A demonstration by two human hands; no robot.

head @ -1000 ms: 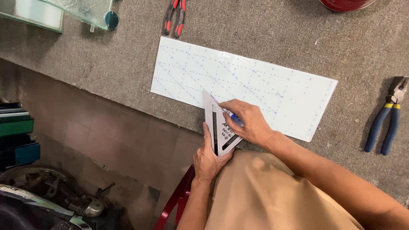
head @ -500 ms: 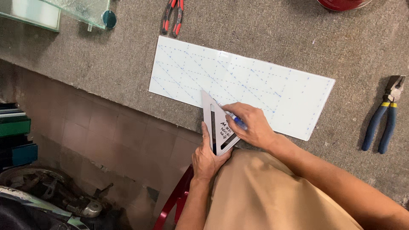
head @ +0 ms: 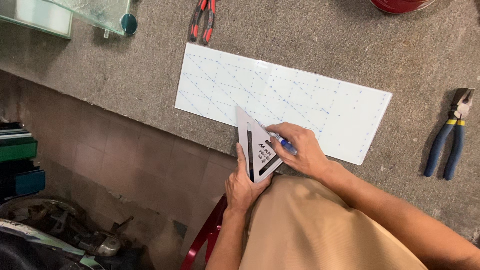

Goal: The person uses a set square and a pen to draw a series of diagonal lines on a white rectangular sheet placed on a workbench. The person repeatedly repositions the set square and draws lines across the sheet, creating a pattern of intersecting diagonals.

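Note:
A long white sheet covered with blue dotted grid lines lies flat on the grey felt table. A white triangular set square rests on the sheet's near edge, its point on the sheet. My left hand presses the square's lower corner down at the table edge. My right hand grips a blue pen, whose tip lies against the square's slanted edge on the sheet.
Blue-handled pliers lie at the right. Red-handled pliers lie at the top, beside a glass pane. A red round object sits at the top edge. Below the table are brown floor tiles and a red chair.
The set square and both hands have stayed on the sheet's near edge. The pen tip has slid slightly along the square's slanted edge.

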